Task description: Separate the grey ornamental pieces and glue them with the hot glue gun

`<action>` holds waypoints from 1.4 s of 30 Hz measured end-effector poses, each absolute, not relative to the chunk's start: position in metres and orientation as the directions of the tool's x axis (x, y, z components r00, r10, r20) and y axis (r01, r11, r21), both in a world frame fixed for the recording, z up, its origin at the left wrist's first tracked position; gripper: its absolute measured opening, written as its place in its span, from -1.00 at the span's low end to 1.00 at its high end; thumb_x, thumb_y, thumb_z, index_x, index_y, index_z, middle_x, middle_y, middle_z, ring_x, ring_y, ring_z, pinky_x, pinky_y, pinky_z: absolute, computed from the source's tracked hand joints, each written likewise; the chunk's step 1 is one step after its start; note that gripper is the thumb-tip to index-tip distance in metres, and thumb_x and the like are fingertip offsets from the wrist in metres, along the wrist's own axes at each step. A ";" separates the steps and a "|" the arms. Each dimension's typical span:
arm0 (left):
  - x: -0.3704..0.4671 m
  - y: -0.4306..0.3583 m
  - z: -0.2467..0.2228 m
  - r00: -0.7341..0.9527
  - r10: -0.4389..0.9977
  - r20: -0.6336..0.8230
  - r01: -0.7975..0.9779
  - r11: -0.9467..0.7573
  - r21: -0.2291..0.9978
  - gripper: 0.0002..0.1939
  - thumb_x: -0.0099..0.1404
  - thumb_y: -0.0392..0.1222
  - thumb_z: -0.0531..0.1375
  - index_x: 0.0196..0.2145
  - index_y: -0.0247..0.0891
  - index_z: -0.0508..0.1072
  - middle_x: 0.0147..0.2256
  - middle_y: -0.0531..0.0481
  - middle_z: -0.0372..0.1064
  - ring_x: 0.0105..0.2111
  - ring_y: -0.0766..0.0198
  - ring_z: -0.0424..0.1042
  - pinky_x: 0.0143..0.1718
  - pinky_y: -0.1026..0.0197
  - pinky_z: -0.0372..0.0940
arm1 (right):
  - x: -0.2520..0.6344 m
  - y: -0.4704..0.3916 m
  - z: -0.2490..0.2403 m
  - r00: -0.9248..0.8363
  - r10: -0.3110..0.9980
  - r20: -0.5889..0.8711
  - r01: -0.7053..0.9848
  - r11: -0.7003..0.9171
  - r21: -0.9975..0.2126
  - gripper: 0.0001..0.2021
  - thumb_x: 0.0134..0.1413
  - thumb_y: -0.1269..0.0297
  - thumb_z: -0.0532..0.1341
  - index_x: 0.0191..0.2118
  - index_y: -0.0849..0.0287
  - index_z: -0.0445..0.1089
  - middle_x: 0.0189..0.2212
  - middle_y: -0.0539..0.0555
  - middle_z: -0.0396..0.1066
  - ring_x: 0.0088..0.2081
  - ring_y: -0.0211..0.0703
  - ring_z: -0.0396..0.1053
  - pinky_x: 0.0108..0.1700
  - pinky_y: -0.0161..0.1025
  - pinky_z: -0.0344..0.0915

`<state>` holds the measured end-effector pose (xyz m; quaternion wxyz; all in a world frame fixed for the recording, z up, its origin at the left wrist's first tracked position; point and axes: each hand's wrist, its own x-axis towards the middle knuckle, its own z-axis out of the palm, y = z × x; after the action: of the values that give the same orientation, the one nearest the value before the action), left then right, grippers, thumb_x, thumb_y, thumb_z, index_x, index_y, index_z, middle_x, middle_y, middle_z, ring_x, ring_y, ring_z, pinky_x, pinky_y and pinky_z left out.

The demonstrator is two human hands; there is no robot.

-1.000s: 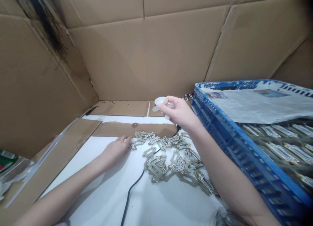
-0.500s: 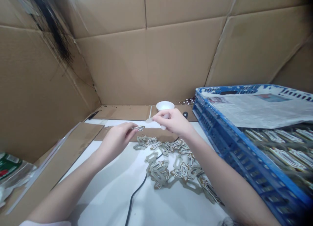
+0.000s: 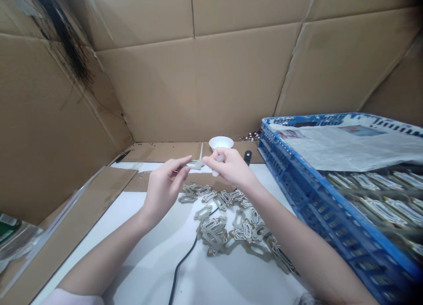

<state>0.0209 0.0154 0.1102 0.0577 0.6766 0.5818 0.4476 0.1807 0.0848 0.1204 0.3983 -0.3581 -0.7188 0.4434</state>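
Observation:
My left hand (image 3: 165, 181) pinches a small flat grey plate (image 3: 195, 164) between thumb and fingers, just left of my right hand. My right hand (image 3: 228, 166) is closed around a small whitish tool (image 3: 218, 164), whose tip is hard to make out beside the plate. Below both hands, a loose pile of similar grey plates (image 3: 213, 234) with white outlined patterns lies on the white table (image 3: 148, 261). A white bowl (image 3: 221, 142) stands just behind my right hand.
On the right, a large blue crate (image 3: 297, 208) holds rows of patterned plates (image 3: 383, 208) and a newspaper sheet (image 3: 346, 146). A black cable (image 3: 180, 263) crosses the table. Cardboard walls (image 3: 238, 76) enclose the back and left. Small beads (image 3: 253, 136) lie near the bowl.
My left hand has turned the plate, and it now shows a plain grey face instead of the patterned one. Both hands are closer together.

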 end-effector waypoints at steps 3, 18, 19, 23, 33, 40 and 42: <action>0.022 0.015 0.104 -0.143 0.817 0.559 0.667 -0.338 0.664 -0.68 0.17 -0.13 0.11 -0.11 -0.23 0.38 -0.39 -0.03 0.42 -0.44 0.33 0.40 -0.34 0.26 0.32 | 0.177 0.083 0.116 -0.399 0.872 0.284 0.106 0.351 -0.930 -0.73 -0.12 0.11 0.15 -0.57 0.20 0.13 -0.71 -0.10 0.22 -0.72 -0.47 0.01 -0.62 -0.42 -0.03; 0.029 0.012 0.096 -0.231 0.770 0.594 0.543 -0.405 0.736 -0.68 0.07 -0.20 0.21 -0.17 -0.25 0.40 -0.28 -0.04 0.45 -0.36 0.27 0.45 -0.24 0.23 0.37 | 0.165 0.068 0.111 -0.306 0.870 0.386 0.058 0.422 -0.905 -0.75 -0.11 0.18 0.16 -0.60 0.21 0.14 -0.72 -0.10 0.18 -0.64 -0.39 0.14 -0.59 -0.41 0.03; 0.029 0.012 0.096 -0.236 0.766 0.599 0.544 -0.407 0.734 -0.68 0.07 -0.21 0.22 -0.17 -0.26 0.41 -0.28 -0.04 0.45 -0.36 0.27 0.45 -0.25 0.24 0.38 | 0.165 0.067 0.110 -0.295 0.870 0.396 0.082 0.436 -0.896 -0.75 -0.11 0.18 0.16 -0.60 0.21 0.14 -0.71 -0.10 0.19 -0.63 -0.39 0.15 -0.58 -0.41 0.03; 0.032 0.011 0.095 -0.233 0.758 0.609 0.522 -0.431 0.736 -0.70 0.07 -0.24 0.21 -0.18 -0.27 0.42 -0.29 -0.03 0.45 -0.36 0.28 0.45 -0.25 0.25 0.38 | 0.165 0.066 0.107 -0.229 0.848 0.479 0.243 0.526 -0.815 -0.76 -0.08 0.18 0.15 -0.58 0.19 0.15 -0.68 -0.09 0.22 -0.61 -0.38 0.15 -0.54 -0.39 0.03; 0.033 0.016 0.096 -0.274 0.816 0.508 0.381 -0.393 0.837 -0.76 0.09 -0.21 0.18 -0.24 -0.27 0.38 -0.30 -0.04 0.41 -0.34 0.28 0.42 -0.29 0.26 0.33 | 0.165 0.068 0.107 -0.201 0.849 0.489 0.244 0.527 -0.814 -0.70 -0.14 0.16 0.20 -0.62 0.19 0.09 -0.71 -0.11 0.16 -0.61 -0.40 0.10 -0.53 -0.40 0.03; -0.036 0.060 0.085 -0.341 0.876 0.340 0.574 -0.093 0.814 -0.76 0.04 -0.17 0.11 -0.29 -0.28 0.38 -0.45 0.03 0.40 -0.41 0.31 0.37 -0.41 0.35 0.20 | 0.174 0.082 0.114 -0.235 0.938 0.253 -0.165 0.218 -0.962 -0.68 -0.11 0.05 0.17 -0.57 0.19 0.13 -0.75 -0.13 0.12 -0.74 -0.48 -0.04 -0.70 -0.43 -0.14; -0.064 0.074 0.072 -0.396 0.885 0.246 0.636 0.071 0.768 -0.75 0.01 -0.18 0.10 -0.31 -0.28 0.37 -0.49 0.03 0.40 -0.45 0.30 0.37 -0.45 0.34 0.18 | 0.174 0.086 0.112 -0.278 0.940 0.200 -0.215 0.142 -0.966 -0.68 -0.10 0.04 0.17 -0.55 0.21 0.19 -0.75 -0.13 0.10 -0.75 -0.49 -0.06 -0.71 -0.43 -0.18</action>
<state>-0.0638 0.0741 0.0718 0.1451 0.5302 0.7171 0.4284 0.1743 0.0859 0.1123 0.5067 -0.3231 -0.5607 0.5696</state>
